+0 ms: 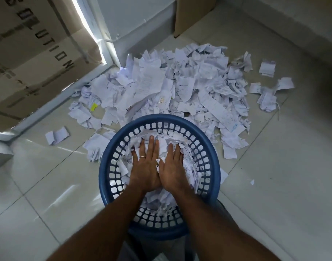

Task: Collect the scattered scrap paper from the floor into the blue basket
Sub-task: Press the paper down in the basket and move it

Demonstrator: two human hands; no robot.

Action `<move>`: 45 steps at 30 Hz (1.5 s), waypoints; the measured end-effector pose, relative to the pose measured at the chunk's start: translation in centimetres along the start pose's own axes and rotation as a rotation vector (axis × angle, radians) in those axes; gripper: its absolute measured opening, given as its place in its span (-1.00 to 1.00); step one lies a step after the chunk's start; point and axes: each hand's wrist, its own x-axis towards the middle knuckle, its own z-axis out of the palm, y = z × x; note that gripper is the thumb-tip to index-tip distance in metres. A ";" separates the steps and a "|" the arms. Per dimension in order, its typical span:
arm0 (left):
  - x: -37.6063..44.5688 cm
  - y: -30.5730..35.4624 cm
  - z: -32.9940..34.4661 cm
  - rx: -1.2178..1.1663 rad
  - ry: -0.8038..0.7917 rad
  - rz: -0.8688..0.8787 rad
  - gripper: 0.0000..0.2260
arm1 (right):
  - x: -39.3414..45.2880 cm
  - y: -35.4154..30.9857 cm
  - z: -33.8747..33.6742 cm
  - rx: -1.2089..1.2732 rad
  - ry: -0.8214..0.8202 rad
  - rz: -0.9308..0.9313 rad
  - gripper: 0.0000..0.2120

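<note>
With both the left hand [146, 166] and right hand [172, 166] pressing flat, fingers straight and together, on scrap paper [161, 196] inside the blue basket [103, 166], pressing unevenly could tip it, while the main pile [180, 87] still covers the floor [48, 185] beyond.

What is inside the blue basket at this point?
Torn scrap paper fills the blue basket, with the left hand and right hand pressing flat on it. The basket's bottom is covered by paper.
</note>
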 end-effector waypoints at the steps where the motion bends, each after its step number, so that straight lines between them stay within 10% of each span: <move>1: 0.3 -0.3 -0.2 0.002 0.003 0.022 -0.28 | 0.1 -0.2 0.2 0.016 0.018 0.011 -0.34; 27: 2.4 -1.5 -1.4 0.057 -0.275 0.080 0.12 | 0.7 -1.7 0.9 -0.035 0.044 0.172 -0.37; 38: -0.1 0.5 -9.0 0.153 -0.277 0.097 0.08 | -4.7 -3.0 -10.0 -0.154 0.809 -0.121 -0.68; 41: -1.1 2.0 -9.0 0.114 -0.026 0.124 -0.17 | -3.8 -1.0 -11.0 -0.191 0.697 0.068 -0.55; 45: -0.6 3.1 -5.6 0.144 -0.063 0.029 0.01 | -3.8 0.7 -11.3 -0.119 0.455 0.145 -0.57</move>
